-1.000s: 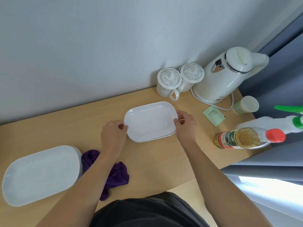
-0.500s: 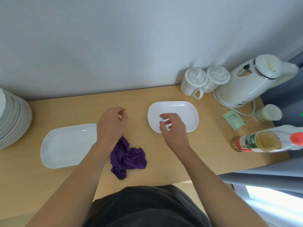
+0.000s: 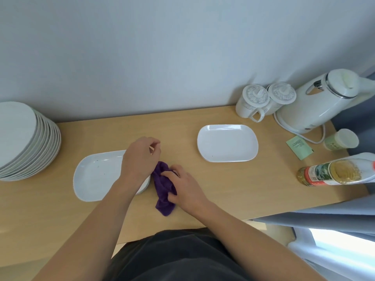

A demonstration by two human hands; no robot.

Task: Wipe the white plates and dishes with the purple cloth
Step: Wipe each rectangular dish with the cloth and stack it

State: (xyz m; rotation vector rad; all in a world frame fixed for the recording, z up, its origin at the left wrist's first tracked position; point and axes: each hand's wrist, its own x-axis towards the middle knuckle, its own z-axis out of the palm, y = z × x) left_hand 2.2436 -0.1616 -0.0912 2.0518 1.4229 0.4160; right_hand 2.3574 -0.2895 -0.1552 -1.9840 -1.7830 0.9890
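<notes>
- Lying bunched on the wooden table (image 3: 223, 189), the purple cloth (image 3: 163, 187) sits just right of a long white plate, near the table's front edge.
- The right hand (image 3: 187, 191) grasps the cloth, fingers curled over its upper part and thumb against its lower part.
- The left hand (image 3: 140, 159) hangs over the right end of the long white plate (image 3: 95, 175), its fingers loosely curled and holding nothing that shows.
- That plate lies flat, with a few dark specks on its surface.
- A white rectangular dish (image 3: 227, 142) lies further right, well apart from the cloth, with a second rim showing beneath it.
- A tall stack of white plates (image 3: 30, 138) stands at the far left.
- By the wall at the right stand two lidded mugs (image 3: 253, 102) and a white kettle (image 3: 320, 104).
- Near them are a paper cup (image 3: 341, 141), a green sachet (image 3: 299, 147) and a bottle (image 3: 332, 173) of amber liquid.
</notes>
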